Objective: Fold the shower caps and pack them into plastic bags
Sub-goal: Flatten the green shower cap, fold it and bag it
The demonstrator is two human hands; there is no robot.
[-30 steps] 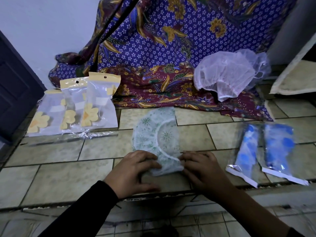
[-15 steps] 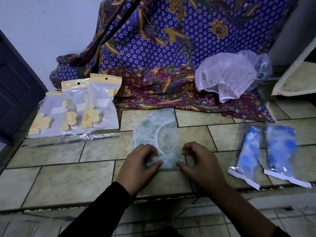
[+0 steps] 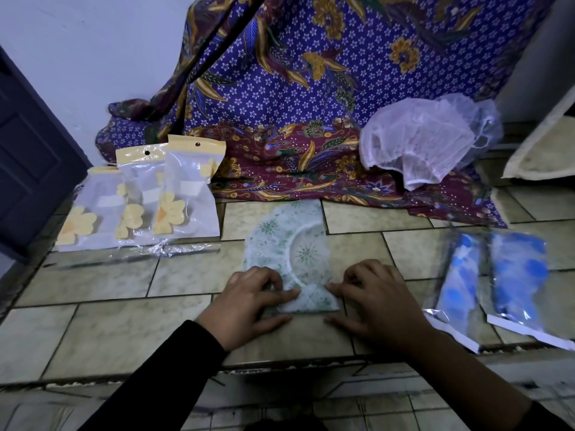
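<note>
A white shower cap [image 3: 281, 241] with a green print lies folded in a half-moon on the tiled floor, in the middle. Its near end is doubled over into a small flap. My left hand [image 3: 249, 303] holds that flap from the left, with some of the cap bunched under its curled fingers and the forefinger laid across it. My right hand [image 3: 376, 303] touches the flap's right edge with the forefinger tip, thumb on the tile. A clear empty plastic bag [image 3: 140, 255] lies flat at the left.
Three bagged caps with yellow flowers [image 3: 183, 200] lean at the back left. Two bagged blue caps [image 3: 516, 275] lie on the right. A heap of white net caps [image 3: 417, 141] rests on the batik cloth [image 3: 280, 88]. The tiled step's edge [image 3: 280, 365] runs below my wrists.
The cap's near end has been folded up onto itself into a short flap. Both hands went further onto the cap, then drew back a little and now hold the flap down.
</note>
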